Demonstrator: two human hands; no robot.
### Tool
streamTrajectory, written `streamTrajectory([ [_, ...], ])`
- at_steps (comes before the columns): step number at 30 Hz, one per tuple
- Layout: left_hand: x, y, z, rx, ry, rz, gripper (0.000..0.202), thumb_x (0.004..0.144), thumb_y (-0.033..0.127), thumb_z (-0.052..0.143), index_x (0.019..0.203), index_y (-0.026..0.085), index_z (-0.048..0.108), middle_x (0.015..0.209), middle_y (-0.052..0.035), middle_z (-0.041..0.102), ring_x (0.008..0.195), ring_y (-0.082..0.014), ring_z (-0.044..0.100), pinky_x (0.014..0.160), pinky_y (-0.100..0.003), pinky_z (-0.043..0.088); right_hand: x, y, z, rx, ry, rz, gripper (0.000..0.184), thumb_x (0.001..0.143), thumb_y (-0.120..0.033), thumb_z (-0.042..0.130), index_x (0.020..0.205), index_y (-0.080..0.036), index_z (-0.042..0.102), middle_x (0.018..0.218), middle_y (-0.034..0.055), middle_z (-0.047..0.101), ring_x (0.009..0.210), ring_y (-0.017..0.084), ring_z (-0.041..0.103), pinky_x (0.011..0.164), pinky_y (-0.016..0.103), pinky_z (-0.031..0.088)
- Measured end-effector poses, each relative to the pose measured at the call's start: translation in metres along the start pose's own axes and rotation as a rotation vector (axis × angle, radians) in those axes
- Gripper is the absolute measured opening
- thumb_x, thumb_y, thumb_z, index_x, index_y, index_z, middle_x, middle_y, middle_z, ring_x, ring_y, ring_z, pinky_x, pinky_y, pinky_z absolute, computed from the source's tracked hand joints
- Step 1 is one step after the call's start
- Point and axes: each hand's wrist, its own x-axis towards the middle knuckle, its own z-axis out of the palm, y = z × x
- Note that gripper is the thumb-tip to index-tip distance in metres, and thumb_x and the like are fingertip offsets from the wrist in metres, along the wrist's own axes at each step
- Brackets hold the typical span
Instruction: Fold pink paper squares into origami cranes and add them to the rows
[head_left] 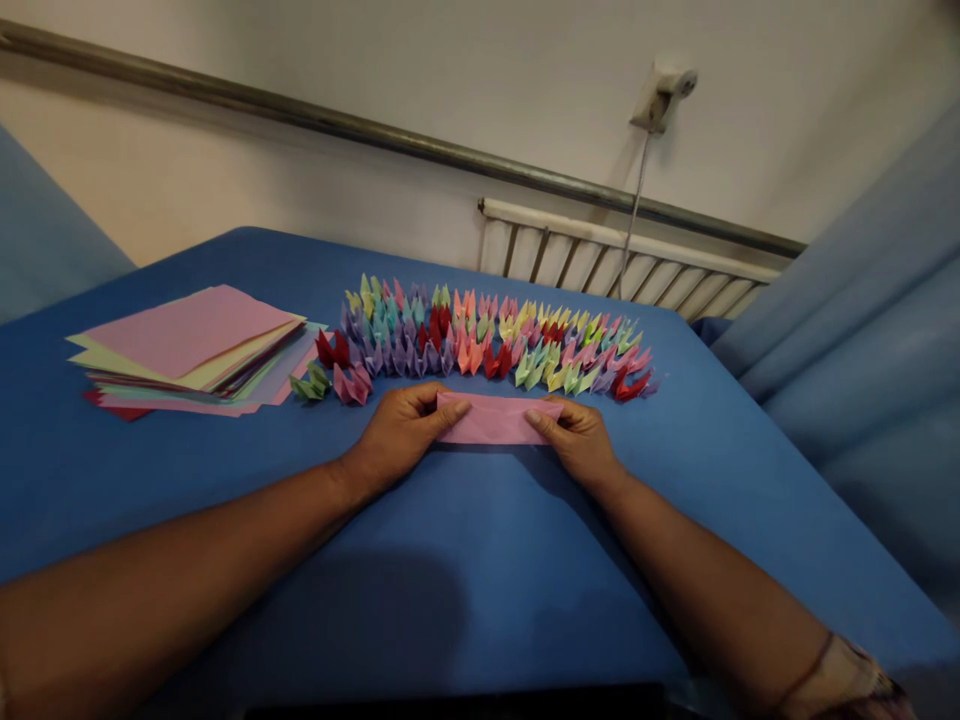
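Note:
A pink sheet of paper (498, 418), folded into a long strip, lies on the blue table (480, 560) in front of me. My left hand (401, 432) grips its left end, thumb on top and fingers curled around the edge. My right hand (576, 438) pinches its right end the same way. Just behind the strip stand rows of several small folded paper figures (487, 340) in many colours.
A stack of coloured paper sheets (196, 350), pink on top, lies at the left of the table. A wall with a metal rail (375, 130) and a white slatted frame (622, 265) stands behind. Blue curtains hang at the right (862, 330) and far left.

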Motion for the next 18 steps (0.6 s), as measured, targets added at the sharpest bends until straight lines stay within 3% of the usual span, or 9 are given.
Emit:
streamTrajectory([
  [18, -0.0008, -0.0005, 0.0, -0.005, 0.019, 0.004, 0.03, 0.078, 0.046, 0.065, 0.072, 0.017, 0.065, 0.066, 0.0021, 0.058, 0.063, -0.0127, 0.05, 0.059, -0.024, 0.039, 0.0013, 0.002, -0.0014, 0.086, 0.021, 0.05, 0.035, 0.073, -0.052, 0.071, 0.065, -0.019, 0.062, 0.065, -0.0016, 0.057, 0.061, 0.012, 0.048, 0.061, 0.027, 0.041],
])
